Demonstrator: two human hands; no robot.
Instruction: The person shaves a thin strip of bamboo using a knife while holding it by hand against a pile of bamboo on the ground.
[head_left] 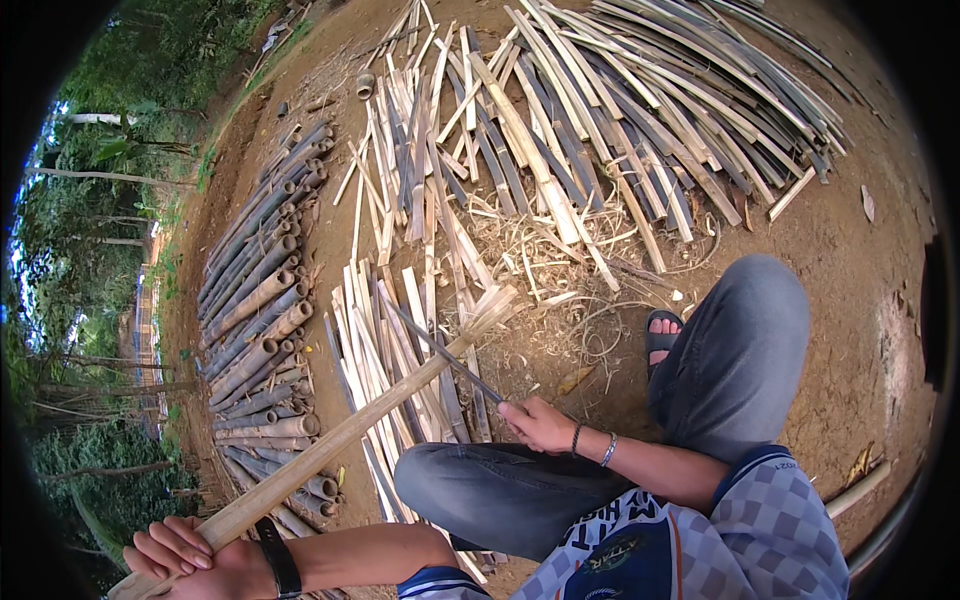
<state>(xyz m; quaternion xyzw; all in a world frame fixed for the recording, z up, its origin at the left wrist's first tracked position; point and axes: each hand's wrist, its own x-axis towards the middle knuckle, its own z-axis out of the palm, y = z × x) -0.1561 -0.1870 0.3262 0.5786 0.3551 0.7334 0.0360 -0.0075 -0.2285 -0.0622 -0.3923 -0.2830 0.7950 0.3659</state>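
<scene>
Over bare brown earth (850,300) outdoors, the left hand (185,555) has its fingers wrapped around a long bamboo piece (340,430), which runs from them toward 2 o'clock. The right hand (540,428) clenches a narrow blade (425,340) pointing to 10 o'clock, crossing the piece near its far end. From the right hand, a bent knee (440,490) lies at 8, shavings (535,255) at 12, split strips (700,110) at 1, bamboo poles (270,285) at 10.

Left hand (178,550) holds bamboo (345,430), right hand (541,425) a knife (470,375).
</scene>
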